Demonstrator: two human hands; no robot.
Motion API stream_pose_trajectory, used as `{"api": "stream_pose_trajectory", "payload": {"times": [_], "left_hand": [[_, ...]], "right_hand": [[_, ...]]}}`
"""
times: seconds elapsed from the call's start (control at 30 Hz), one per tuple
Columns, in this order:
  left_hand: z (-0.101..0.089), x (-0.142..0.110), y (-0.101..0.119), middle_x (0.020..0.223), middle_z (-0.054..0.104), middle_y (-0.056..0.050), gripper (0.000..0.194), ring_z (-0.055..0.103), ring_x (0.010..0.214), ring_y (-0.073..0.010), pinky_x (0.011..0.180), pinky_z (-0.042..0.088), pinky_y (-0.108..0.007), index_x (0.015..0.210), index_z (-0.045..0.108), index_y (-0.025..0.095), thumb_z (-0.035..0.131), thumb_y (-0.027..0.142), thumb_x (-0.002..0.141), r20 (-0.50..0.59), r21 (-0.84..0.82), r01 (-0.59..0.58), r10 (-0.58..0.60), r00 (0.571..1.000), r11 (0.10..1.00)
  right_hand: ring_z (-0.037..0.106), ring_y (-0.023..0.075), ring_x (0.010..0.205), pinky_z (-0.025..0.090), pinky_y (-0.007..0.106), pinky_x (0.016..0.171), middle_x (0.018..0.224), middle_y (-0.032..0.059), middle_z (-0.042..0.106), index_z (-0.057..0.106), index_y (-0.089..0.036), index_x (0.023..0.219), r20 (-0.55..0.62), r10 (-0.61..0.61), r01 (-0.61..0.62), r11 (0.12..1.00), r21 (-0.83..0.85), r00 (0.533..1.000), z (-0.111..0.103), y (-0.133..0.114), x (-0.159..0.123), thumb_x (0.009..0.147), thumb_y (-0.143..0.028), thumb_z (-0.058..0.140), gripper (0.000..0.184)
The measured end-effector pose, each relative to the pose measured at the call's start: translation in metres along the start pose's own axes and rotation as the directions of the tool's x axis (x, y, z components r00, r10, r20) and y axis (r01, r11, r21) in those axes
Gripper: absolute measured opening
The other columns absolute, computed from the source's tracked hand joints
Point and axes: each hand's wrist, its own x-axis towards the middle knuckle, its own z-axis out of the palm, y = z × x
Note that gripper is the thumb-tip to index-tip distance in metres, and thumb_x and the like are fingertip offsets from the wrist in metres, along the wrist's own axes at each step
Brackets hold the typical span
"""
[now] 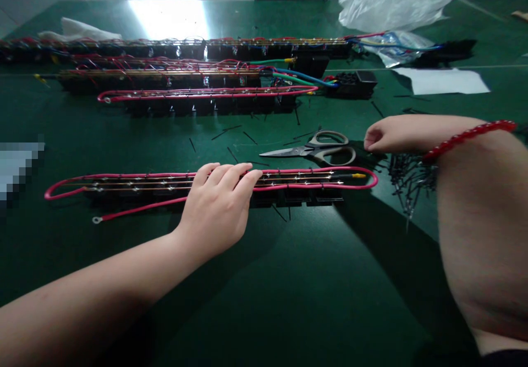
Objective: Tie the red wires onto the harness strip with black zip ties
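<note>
A long strip of black relay blocks wired with a pink cable (pixel 136 182) lies across the green table in front of me. My left hand (pixel 218 204) rests flat on its middle, fingers stretched over the wires. My right hand (pixel 385 134) sits to the right, fingers curled in a pinch beside a pile of small black cable ties (pixel 406 177); what it pinches is too small to make out. A red bead bracelet (pixel 466 137) circles my right wrist. Grey-handled scissors (pixel 317 149) lie closed just behind the strip, between my hands.
Several more wired relay strips (pixel 206 94) lie in rows at the back. A black connector block (pixel 350 83), a white paper sheet (pixel 443 81) and crumpled plastic bags (pixel 396 1) sit at the back right. Cut tie ends are scattered on the table.
</note>
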Motion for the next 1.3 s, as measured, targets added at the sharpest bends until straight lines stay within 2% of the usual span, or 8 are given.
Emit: {"api": "stream_pose_trajectory", "payload": {"times": [0.1,0.2,0.37,1.0,1.1,1.17,1.23,1.3], "left_hand": [[0.000,0.000,0.000,0.132,0.064,-0.007,0.035,0.060,0.114,-0.0270,0.102,0.042,-0.049,0.130,0.057,0.018,0.046,0.018,0.096,-0.002,-0.001,0.000,0.000,1.000,1.000],[0.000,0.000,0.000,0.132,0.064,-0.007,0.035,0.060,0.114,-0.0275,0.102,0.043,-0.050,0.130,0.057,0.018,0.044,0.018,0.097,-0.005,0.002,-0.001,0.001,1.000,1.000],[-0.001,0.001,0.001,0.132,0.064,-0.008,0.035,0.060,0.114,-0.0281,0.101,0.043,-0.050,0.130,0.057,0.017,0.044,0.019,0.097,0.004,-0.007,0.003,-0.003,1.000,1.000],[-0.002,0.001,0.001,0.133,0.063,-0.009,0.036,0.060,0.114,-0.0286,0.102,0.041,-0.050,0.130,0.059,0.017,0.043,0.019,0.097,0.020,-0.020,0.017,-0.016,1.000,1.000],[-0.002,0.001,0.001,0.133,0.064,-0.009,0.036,0.060,0.113,-0.0283,0.103,0.041,-0.050,0.129,0.059,0.017,0.043,0.019,0.097,0.010,-0.016,0.013,-0.013,1.000,1.000],[-0.002,0.001,0.001,0.133,0.064,-0.009,0.036,0.060,0.114,-0.0284,0.103,0.041,-0.050,0.129,0.059,0.017,0.043,0.018,0.097,0.010,-0.013,0.013,-0.012,1.000,1.000],[-0.001,0.000,0.001,0.134,0.063,-0.009,0.036,0.060,0.115,-0.0285,0.103,0.040,-0.050,0.130,0.058,0.017,0.043,0.018,0.097,0.013,-0.016,0.013,-0.013,1.000,1.000],[-0.001,0.000,0.000,0.134,0.063,-0.009,0.036,0.059,0.116,-0.0285,0.103,0.040,-0.049,0.130,0.058,0.017,0.043,0.018,0.097,0.012,-0.017,0.010,-0.010,1.000,1.000]], "right_hand": [[0.062,0.0186,0.079,0.044,0.031,0.068,0.090,0.0071,0.070,0.068,-0.015,0.088,0.072,-0.026,0.025,1.000,0.013,0.997,0.000,-0.003,-0.006,0.084,-0.020,0.063,0.008],[0.061,0.0199,0.076,0.043,0.032,0.066,0.084,0.0061,0.070,0.068,-0.017,0.084,0.086,-0.047,0.046,0.999,0.009,0.995,0.001,-0.007,-0.008,0.078,-0.031,0.072,0.016],[0.059,0.0192,0.068,0.041,0.034,0.063,0.076,0.0062,0.067,0.067,-0.016,0.077,0.022,-0.039,0.039,0.999,-0.022,0.999,0.002,-0.017,-0.009,0.080,-0.024,0.066,0.008],[0.056,0.0177,0.070,0.039,0.034,0.065,0.079,0.0118,0.067,0.065,-0.013,0.074,-0.109,-0.119,0.111,0.991,-0.075,0.987,-0.001,-0.023,-0.012,0.085,-0.031,0.060,0.021],[0.055,0.0177,0.069,0.039,0.034,0.063,0.079,0.0105,0.067,0.066,-0.015,0.075,-0.157,-0.101,0.083,0.990,-0.118,0.982,-0.010,-0.021,-0.024,0.084,-0.033,0.058,0.022],[0.054,0.0172,0.065,0.037,0.033,0.059,0.076,0.0080,0.066,0.066,-0.017,0.073,-0.252,-0.079,0.038,0.986,-0.163,0.964,-0.016,-0.023,-0.042,0.082,-0.034,0.059,0.020],[0.053,0.0158,0.059,0.035,0.032,0.055,0.071,0.0042,0.065,0.067,-0.021,0.074,-0.324,-0.172,0.119,0.977,-0.177,0.930,-0.017,-0.032,-0.065,0.080,-0.041,0.062,0.022],[0.049,0.0137,0.052,0.032,0.030,0.050,0.064,0.0014,0.062,0.066,-0.023,0.071,-0.300,-0.403,0.359,0.914,-0.190,0.865,-0.010,-0.049,-0.088,0.078,-0.045,0.062,0.024]]}}
